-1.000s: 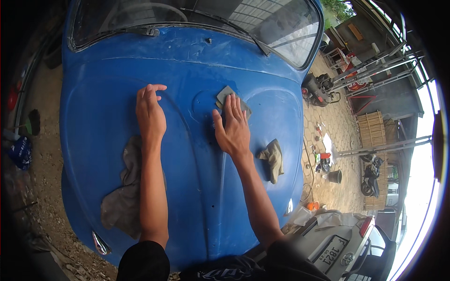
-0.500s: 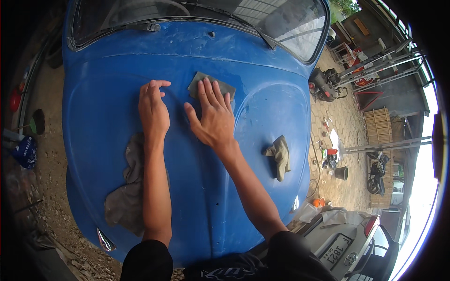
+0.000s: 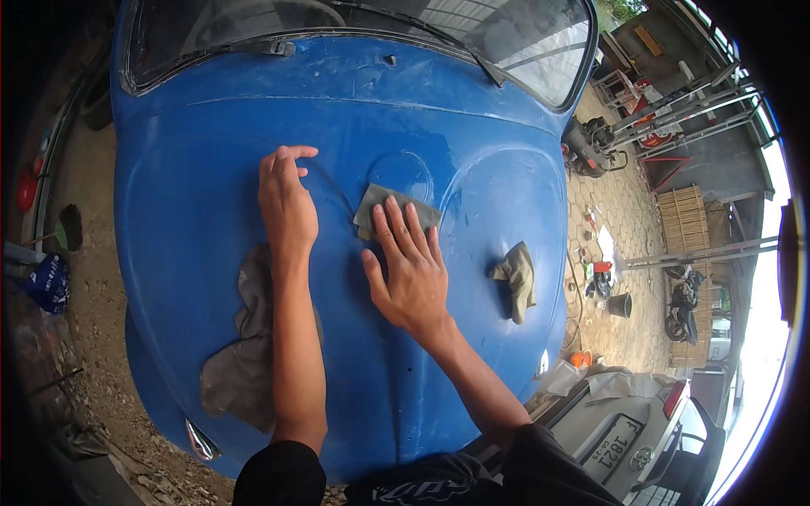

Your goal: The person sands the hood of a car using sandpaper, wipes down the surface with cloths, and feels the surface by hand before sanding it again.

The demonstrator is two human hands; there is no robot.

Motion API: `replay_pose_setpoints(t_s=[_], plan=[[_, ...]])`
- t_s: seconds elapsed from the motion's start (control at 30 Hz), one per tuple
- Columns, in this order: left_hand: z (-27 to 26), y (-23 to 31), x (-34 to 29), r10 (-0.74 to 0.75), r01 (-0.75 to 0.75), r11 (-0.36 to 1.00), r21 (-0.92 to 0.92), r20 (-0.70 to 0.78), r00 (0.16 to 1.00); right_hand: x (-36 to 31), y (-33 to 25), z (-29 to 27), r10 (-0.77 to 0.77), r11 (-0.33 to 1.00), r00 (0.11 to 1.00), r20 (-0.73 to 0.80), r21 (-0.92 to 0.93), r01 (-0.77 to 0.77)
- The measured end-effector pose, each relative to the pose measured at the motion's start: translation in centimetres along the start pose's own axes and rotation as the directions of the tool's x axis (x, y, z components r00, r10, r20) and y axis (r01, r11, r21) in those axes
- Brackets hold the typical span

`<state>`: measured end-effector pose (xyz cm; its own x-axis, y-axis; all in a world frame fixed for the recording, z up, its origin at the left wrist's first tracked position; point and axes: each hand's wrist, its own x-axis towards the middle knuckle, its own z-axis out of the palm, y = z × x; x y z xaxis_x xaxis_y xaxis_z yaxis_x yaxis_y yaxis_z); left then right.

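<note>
Under the stretched fingers of my right hand (image 3: 413,282) lies a folded grey-green sheet, which looks like sandpaper (image 3: 380,202). The hand presses it flat against the blue car hood (image 3: 337,354), fingers slightly apart and not wrapped round it. To its left, my left hand (image 3: 288,198) is over the hood with nothing in it, its fingers loosely extended and partly bent. A crumpled dark grey cloth (image 3: 236,379) rests on the hood, partly hidden by my left forearm. Wet, shiny marks and a rounded outline (image 3: 401,160) show just beyond the sheet.
A bunched olive cloth (image 3: 516,282) sits on the hood's right side. The windshield (image 3: 540,59) and wipers are at the far end. Past the hood on the right are a dark wheeled machine (image 3: 591,148), a bucket (image 3: 620,304), a motorbike (image 3: 683,304) and a parked silver car (image 3: 624,422).
My right hand has slid the sheet nearer to me over the hood, uncovering the rounded wet outline. My left hand keeps much the same pose; the whole view has shifted slightly.
</note>
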<state>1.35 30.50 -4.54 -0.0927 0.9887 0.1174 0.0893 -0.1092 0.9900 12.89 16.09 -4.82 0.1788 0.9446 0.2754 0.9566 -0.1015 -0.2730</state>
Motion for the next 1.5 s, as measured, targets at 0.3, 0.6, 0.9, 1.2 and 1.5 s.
replay_pose_setpoints(t_s=[0.3,0.6,0.9,1.2,1.5], plan=[[0.6,-0.3,0.0,0.052,-0.053,0.997,0.058,0.016,0.999,3.1,-0.4,0.3,-0.006,0.999,0.999,-0.052,-0.047,0.004],[1.0,-0.3,0.1,0.038,-0.038,0.999,0.017,0.017,0.999,4.8,-1.0,2.0,0.0,0.997,0.988,-0.152,-0.076,-0.011],[1.0,0.0,0.0,-0.009,0.01,0.998,-0.056,0.011,1.0,8.2,-1.3,2.7,0.054,0.983,0.979,-0.196,-0.159,-0.086],[0.5,0.5,0.4,-0.032,0.033,0.996,-0.083,0.013,0.999,6.9,-3.2,4.2,0.072,0.987,0.963,-0.262,-0.121,-0.106],[0.0,0.1,0.3,-0.046,0.047,0.994,-0.099,0.005,0.999,7.4,-2.8,4.7,0.037,0.977,0.96,-0.276,-0.193,-0.093]])
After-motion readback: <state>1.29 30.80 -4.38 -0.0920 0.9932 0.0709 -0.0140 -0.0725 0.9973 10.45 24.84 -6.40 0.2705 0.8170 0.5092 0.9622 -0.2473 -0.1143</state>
